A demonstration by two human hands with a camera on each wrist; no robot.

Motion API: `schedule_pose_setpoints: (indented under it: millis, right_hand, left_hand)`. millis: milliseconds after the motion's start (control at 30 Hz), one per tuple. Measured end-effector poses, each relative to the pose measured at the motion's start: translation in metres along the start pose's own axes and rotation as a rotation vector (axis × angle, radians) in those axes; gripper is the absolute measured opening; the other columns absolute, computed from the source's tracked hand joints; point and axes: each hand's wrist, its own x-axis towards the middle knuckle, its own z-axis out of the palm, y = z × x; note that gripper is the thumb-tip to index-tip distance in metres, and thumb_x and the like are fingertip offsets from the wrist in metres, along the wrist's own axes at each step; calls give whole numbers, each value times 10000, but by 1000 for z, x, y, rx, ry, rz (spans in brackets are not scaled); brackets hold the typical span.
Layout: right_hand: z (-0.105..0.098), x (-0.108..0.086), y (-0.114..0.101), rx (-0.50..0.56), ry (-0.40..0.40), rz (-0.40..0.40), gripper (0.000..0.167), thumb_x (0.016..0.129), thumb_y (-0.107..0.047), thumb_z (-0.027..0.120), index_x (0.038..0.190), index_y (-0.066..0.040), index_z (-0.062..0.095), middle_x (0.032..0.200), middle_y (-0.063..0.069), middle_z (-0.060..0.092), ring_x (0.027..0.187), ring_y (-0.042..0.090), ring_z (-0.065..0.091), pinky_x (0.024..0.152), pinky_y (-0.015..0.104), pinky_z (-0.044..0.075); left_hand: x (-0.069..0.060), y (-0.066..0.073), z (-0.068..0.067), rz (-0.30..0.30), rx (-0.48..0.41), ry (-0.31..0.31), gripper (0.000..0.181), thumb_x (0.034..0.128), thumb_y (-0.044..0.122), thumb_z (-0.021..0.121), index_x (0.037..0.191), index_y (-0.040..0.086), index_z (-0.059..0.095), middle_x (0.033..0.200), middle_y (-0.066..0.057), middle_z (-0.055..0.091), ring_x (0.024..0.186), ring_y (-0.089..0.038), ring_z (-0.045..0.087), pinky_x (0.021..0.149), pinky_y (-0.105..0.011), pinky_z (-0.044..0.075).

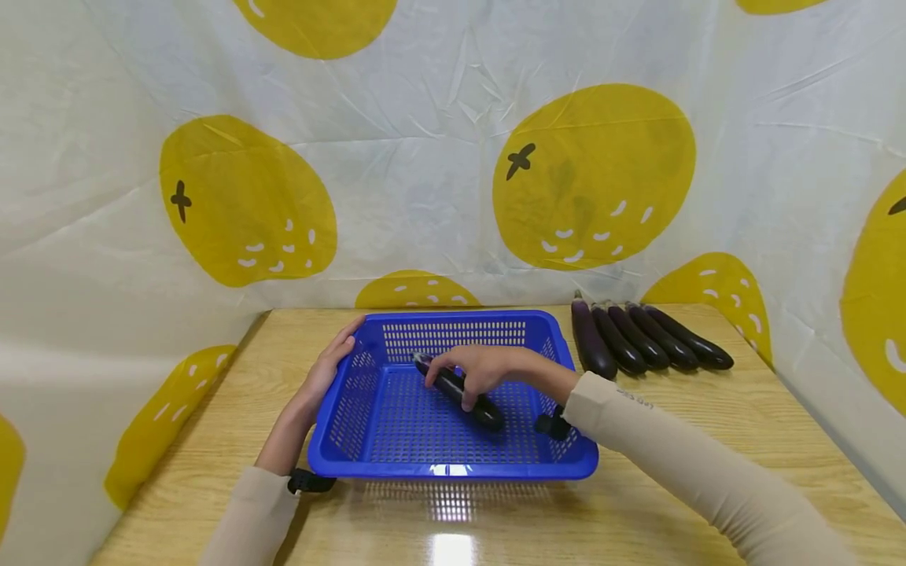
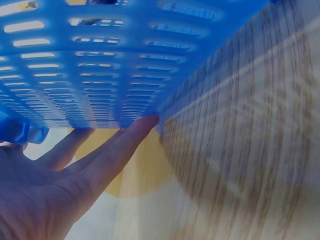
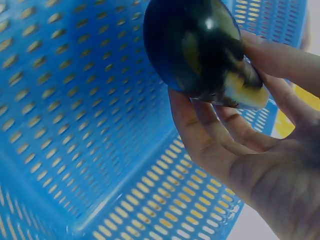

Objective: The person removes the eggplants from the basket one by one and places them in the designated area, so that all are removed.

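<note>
Inside a blue plastic basket, my right hand grips a dark purple eggplant between thumb and fingers. The eggplant lies slantwise, its stem end toward the back left. In the right wrist view, its glossy round end faces the camera, and the right hand curls round it from the side. My left hand rests against the basket's left side. Seen from the left wrist, the left hand's fairly straight fingers touch the slotted outer wall; its thumb is mostly hidden near the rim.
Several eggplants lie side by side on the wooden table, just right of the basket. A white curtain with yellow fruit prints hangs behind the table and along both sides. Black straps sit on both wrists.
</note>
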Motion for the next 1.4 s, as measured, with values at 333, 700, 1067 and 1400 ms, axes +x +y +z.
schedule_pose_setpoints:
  millis: [333, 700, 1067, 1400]
  right_hand:
    - [-2, -1, -4, 88, 31, -91, 693, 760, 114, 767, 1364, -205, 650, 1362, 152, 552, 1114, 264, 576, 881, 320, 556]
    - [-16, -17, -11, 183, 105, -131, 672, 826, 71, 732, 1422, -209, 601, 1470, 144, 521, 1239, 351, 579, 901, 376, 565]
    - [-23, -38, -9, 282, 172, -164, 649, 863, 28, 726, 1456, -189, 581, 1559, 124, 474, 1318, 415, 563, 877, 413, 593]
    - [-26, -65, -2, 313, 288, -196, 605, 907, -106, 775, 1462, -245, 577, 1576, 70, 481, 1403, 412, 512, 1002, 492, 541]
  left_hand:
    - [0, -1, 2, 3, -9, -1, 547, 1144, 370, 252, 1675, 281, 154, 1748, -31, 125, 1581, -301, 170, 1195, -402, 243]
    - [2, -3, 2, 3, -11, -3, 551, 1143, 375, 254, 1676, 279, 152, 1749, -26, 122, 1582, -296, 165, 1184, -374, 259]
    - [1, -3, 1, -4, -18, -3, 555, 1143, 378, 259, 1677, 277, 144, 1749, -29, 126, 1580, -303, 175, 1180, -376, 269]
    - [2, -4, 1, -1, -8, -2, 553, 1143, 376, 256, 1676, 274, 148, 1746, -39, 136, 1580, -311, 177, 1207, -442, 231]
